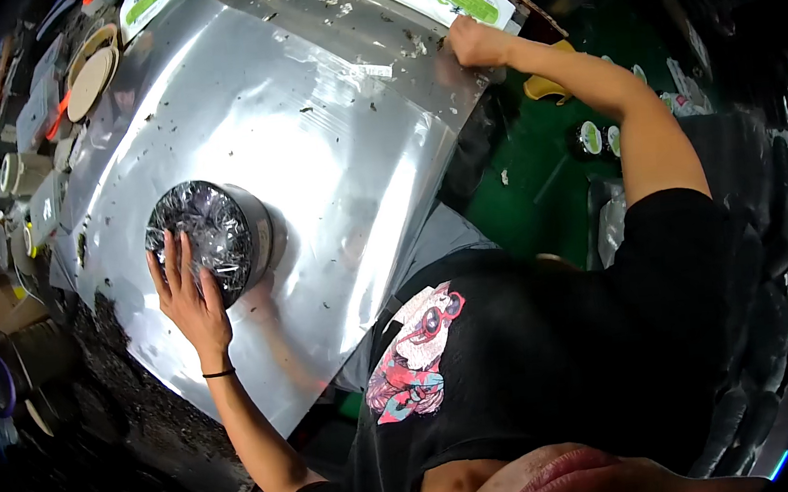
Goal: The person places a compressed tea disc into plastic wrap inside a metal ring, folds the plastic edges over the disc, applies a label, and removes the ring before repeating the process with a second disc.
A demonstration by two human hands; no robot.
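Note:
My left hand [191, 299] lies with spread fingers on the film-covered top of a round black container [260, 222]. Crinkled clear plastic film [206, 227] covers that top, and the container's dark side carries a label. Beneath it is a large glossy sheet [216, 145], strewn with small dark flakes. At the far right corner of the work surface, my right hand [478, 42] is curled into a fist. It is beside a strip of green-and-white printed labels [464, 1]; whether the fingers grip anything is hidden.
Round tan discs [93, 82] sit in a basket at the left, above clear plastic boxes [49, 206] and a tub [23, 173]. Dark loose crumbs [109, 320] border the sheet's left side. Labelled jars [590, 137] and a yellow object [548, 85] are on the green floor.

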